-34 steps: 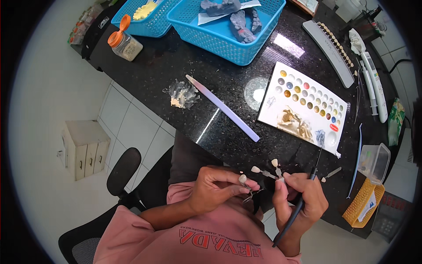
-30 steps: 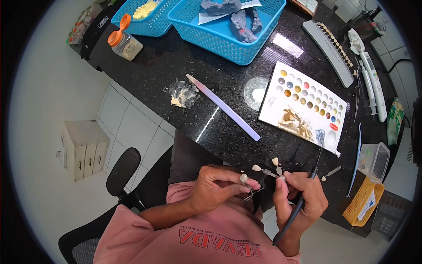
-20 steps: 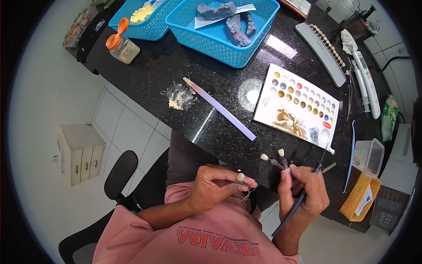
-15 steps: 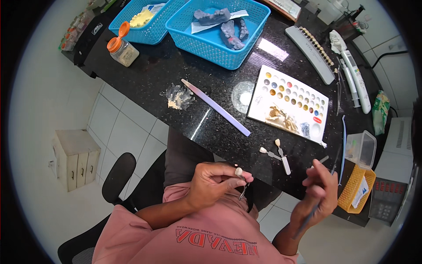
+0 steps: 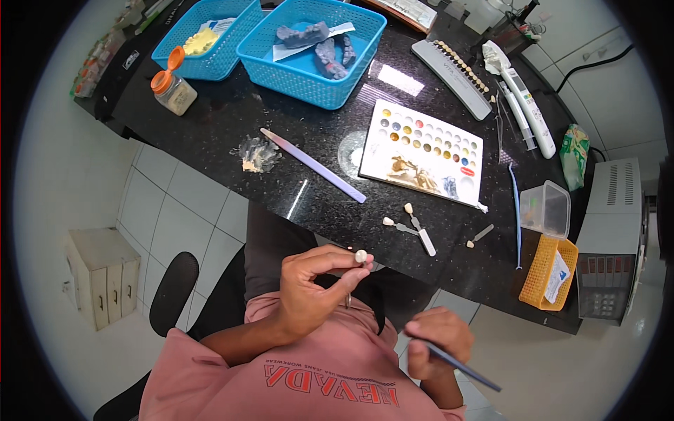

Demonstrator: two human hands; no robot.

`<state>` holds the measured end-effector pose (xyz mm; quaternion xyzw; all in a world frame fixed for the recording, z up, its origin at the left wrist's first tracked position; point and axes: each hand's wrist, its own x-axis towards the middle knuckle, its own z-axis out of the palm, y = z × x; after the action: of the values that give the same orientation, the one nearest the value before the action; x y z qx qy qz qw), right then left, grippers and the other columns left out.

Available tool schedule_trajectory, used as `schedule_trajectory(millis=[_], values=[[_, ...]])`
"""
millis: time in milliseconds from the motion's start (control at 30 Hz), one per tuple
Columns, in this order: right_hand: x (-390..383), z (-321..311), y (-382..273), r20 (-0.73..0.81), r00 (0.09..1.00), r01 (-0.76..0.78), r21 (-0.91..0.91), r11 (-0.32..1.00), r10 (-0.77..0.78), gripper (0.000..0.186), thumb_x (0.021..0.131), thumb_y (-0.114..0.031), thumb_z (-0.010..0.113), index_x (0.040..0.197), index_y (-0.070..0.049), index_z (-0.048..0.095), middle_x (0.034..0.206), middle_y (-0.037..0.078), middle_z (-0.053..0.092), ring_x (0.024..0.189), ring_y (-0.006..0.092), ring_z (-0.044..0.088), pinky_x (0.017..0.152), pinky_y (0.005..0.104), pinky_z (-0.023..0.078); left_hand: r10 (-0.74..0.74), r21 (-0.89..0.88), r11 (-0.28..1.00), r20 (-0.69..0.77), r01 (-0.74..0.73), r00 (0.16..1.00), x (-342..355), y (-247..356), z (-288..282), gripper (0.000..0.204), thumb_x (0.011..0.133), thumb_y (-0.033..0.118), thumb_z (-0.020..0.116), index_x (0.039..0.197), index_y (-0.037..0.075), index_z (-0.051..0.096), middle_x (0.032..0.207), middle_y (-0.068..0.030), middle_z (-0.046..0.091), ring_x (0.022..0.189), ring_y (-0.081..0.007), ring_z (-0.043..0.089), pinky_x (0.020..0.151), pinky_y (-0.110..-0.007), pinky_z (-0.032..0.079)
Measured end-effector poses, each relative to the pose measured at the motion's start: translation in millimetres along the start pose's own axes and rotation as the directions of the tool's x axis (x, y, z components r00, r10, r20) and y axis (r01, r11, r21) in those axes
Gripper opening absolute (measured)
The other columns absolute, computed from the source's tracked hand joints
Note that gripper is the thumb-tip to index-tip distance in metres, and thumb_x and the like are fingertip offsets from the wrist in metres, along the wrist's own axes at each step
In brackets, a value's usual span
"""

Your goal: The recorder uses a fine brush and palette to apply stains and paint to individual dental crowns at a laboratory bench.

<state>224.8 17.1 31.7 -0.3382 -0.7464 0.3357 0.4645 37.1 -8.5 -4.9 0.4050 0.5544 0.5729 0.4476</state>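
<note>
Left hand (image 5: 309, 291) pinching a small white tooth crown (image 5: 361, 256) by the near edge of the bench (image 5: 217, 116), forward and left of the right hand (image 5: 444, 338), which grips a dark brush (image 5: 465, 368) slanting bodyward to the right, bristles hard to make out.

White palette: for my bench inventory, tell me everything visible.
The white palette is a rectangular slab, apparently plastic or ceramic. Round wells, some filled yellow, brown, red or blue, fill its far half; brown and bluish smears mark the near half. It lies flat on the black countertop, a white scrap at one corner.
</note>
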Motion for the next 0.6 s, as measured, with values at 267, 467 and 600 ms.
schedule_trajectory(millis=[267, 467, 600], values=[[4.8, 19.6, 3.6, 0.335, 0.938, 0.068, 0.084, 0.994, -0.093, 0.016, 0.073, -0.005, 0.074, 0.088, -0.006, 0.067, 0.072, 0.005, 0.061, 0.056, 0.0167, 0.062, 0.047, 0.0248, 0.048, 0.080, 0.102, 0.992, 0.002, -0.080, 0.997, 1.7, 4.4, 0.3, 0.018, 0.076, -0.009, 0.067, 0.092, -0.001, 0.070, 0.088, -0.0147, 0.069, 0.079, -0.0165, 0.067, 0.072, -0.024, 0.054], [11.7, 7.3, 6.6, 0.219, 0.974, 0.045, 0.082, 0.996, -0.062, 0.014, 0.077, -0.007, 0.072, 0.088, -0.001, 0.066, 0.073, 0.009, 0.063, 0.058, 0.0188, 0.063, 0.050, 0.0261, 0.050, 0.104, 0.134, 0.986, 0.006, -0.103, 0.995, 2.0, 5.3, -0.2, 0.021, 0.074, -0.009, 0.068, 0.094, -0.001, 0.070, 0.087, -0.0140, 0.069, 0.077, -0.0170, 0.067, 0.070, -0.026, 0.053], [25.0, 4.1, 13.4, 0.018, 0.999, -0.050, 0.162, 0.986, 0.047, 0.011, 0.080, -0.006, 0.070, 0.087, 0.000, 0.064, 0.073, 0.011, 0.066, 0.063, 0.0228, 0.067, 0.055, 0.0300, 0.054, 0.176, 0.243, 0.955, -0.015, -0.167, 0.984, 4.8, 10.2, -5.2, 0.021, 0.071, -0.009, 0.070, 0.090, -0.001, 0.070, 0.084, -0.0143, 0.069, 0.077, -0.0192, 0.068, 0.072, -0.028, 0.053]])
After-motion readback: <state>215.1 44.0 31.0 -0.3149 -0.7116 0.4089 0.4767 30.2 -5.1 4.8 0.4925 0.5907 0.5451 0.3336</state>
